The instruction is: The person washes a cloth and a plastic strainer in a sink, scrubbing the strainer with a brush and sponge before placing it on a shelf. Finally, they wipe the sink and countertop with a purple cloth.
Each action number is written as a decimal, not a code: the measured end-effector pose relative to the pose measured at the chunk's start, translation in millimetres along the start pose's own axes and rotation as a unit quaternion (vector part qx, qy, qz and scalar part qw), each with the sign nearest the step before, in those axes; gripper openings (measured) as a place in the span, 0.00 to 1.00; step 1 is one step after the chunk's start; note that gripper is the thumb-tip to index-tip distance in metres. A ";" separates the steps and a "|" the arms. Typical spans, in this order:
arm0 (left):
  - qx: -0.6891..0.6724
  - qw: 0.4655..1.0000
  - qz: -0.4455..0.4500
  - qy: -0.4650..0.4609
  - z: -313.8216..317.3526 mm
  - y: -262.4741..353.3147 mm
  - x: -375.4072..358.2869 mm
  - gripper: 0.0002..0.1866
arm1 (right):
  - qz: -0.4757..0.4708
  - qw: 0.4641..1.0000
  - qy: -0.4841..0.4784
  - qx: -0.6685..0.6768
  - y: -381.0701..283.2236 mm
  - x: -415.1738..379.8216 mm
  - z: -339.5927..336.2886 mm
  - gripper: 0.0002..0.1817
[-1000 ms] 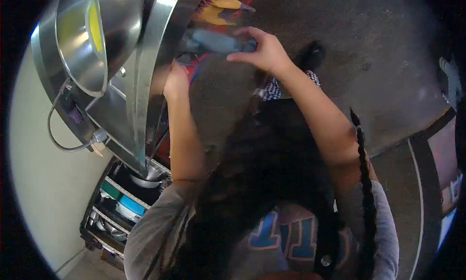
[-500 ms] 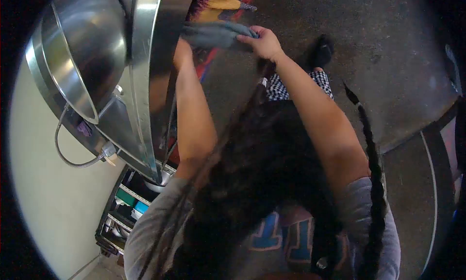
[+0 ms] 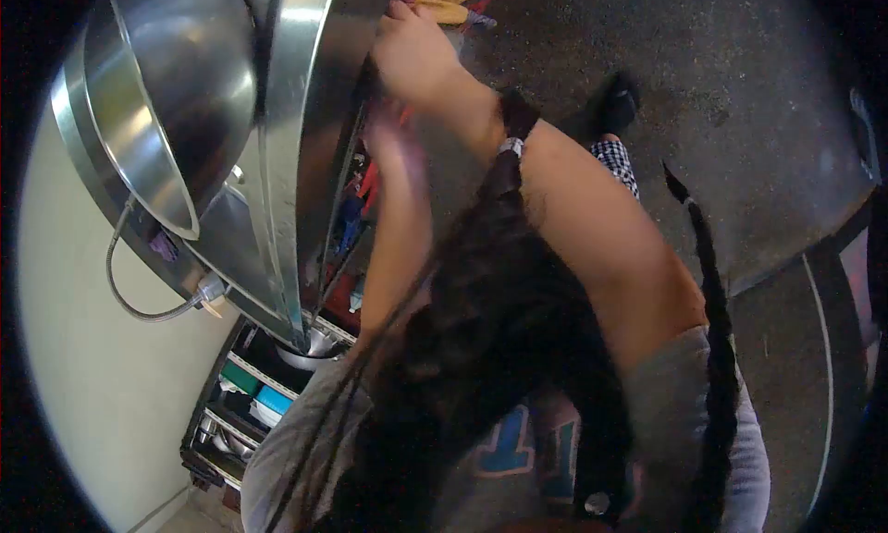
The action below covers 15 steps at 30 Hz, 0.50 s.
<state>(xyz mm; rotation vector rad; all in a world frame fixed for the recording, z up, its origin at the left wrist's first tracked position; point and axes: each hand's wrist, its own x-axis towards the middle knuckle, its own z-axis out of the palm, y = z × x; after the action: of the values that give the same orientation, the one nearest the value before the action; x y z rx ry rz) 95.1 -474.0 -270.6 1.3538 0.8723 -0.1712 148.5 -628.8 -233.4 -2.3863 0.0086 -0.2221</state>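
Shows steel bowl; steel counter; left hand, blurred beside counter, grip impossible to tell; right hand, fingers curled, contents hidden, just beside yellow patterned cloth; grey T-shirt, blue characters partly covered, unreadable.

Bowl left of the hands

We see polished, glossy metal on the large bowl and the counter edge, and a metallic sheen on the hose. The wall looks smooth and matt, the floor rough and dull. We find matt cloth in the grey sleeve, checked trousers and yellow fabric.
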 end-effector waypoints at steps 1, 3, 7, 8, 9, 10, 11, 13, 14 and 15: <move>-0.002 1.000 0.000 0.003 -4.5 -1.6 10.5 0.10 | -0.015 0.996 -0.069 -0.046 -2.1 7.9 -0.3 0.12; 0.012 0.995 -0.091 -0.028 -17.7 -8.7 37.0 0.14 | -0.036 0.985 -0.139 -0.094 -5.1 14.7 3.9 0.12; 0.012 0.998 -0.045 -0.041 -13.3 -3.5 28.3 0.11 | -0.023 0.988 -0.120 -0.099 -2.6 18.4 28.7 0.13; 0.032 0.999 -0.035 0.008 0.7 14.1 2.8 0.11 | -0.009 0.995 -0.068 -0.075 -3.3 18.9 35.8 0.11; 0.051 0.997 -0.026 0.059 9.4 25.8 -13.3 0.12 | -0.016 0.994 -0.071 -0.077 -5.6 18.7 35.3 0.11; 0.042 0.997 -0.026 0.064 -3.8 19.2 0.0 0.12 | -0.013 0.992 -0.077 -0.102 -8.5 18.9 34.7 0.12; 0.020 1.000 -0.012 0.021 -27.7 2.0 24.2 0.14 | -0.014 0.988 -0.082 -0.127 -10.4 17.8 33.3 0.12; -0.029 0.999 0.020 -0.004 -51.4 -20.9 43.7 0.16 | -0.010 0.991 -0.093 -0.092 -3.1 19.3 56.6 0.14; -0.016 0.998 0.000 0.063 -44.7 -23.3 47.2 0.18 | -0.052 0.992 0.022 -0.116 1.3 12.9 85.0 0.16; -0.007 0.991 -0.023 0.128 -34.5 -21.3 48.6 0.20 | -0.027 0.999 -0.040 -0.003 -8.9 16.8 59.4 0.19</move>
<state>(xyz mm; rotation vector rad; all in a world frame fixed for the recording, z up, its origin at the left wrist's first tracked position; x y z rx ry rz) 100.7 -430.8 -316.5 1.3611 1.1180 -0.0256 174.2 -583.4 -267.5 -2.4026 -0.0918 -0.1520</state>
